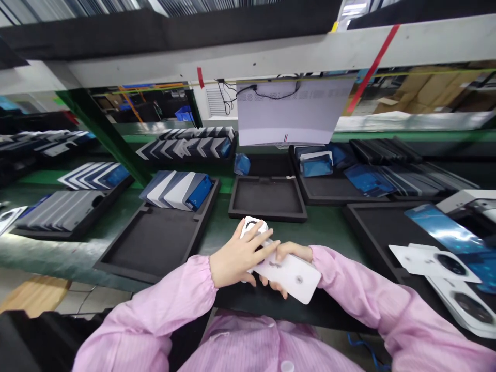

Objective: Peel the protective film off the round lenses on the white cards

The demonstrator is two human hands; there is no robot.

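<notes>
Close in front of my body, both my hands meet at a glossy white phone back cover (295, 280). My right hand (285, 257) grips it from the right, thumb on top and fingers curled beneath. Across its upper left part lies my left hand (241, 257), fingers stretched over it and thumb at the lower edge. A white end with a dark camera cutout (252, 224) shows beyond my left fingertips. Whether this is the same cover or a second one beneath, I cannot tell, because my fingers hide the join.
Black trays (267, 213) line the green bench (217, 230). At left, leaning panels (176, 190) fill part of a tray (155, 248). On the right are white covers with round cutouts (436, 261) and blue film (445, 222). A shelf beam (248, 64) crosses overhead.
</notes>
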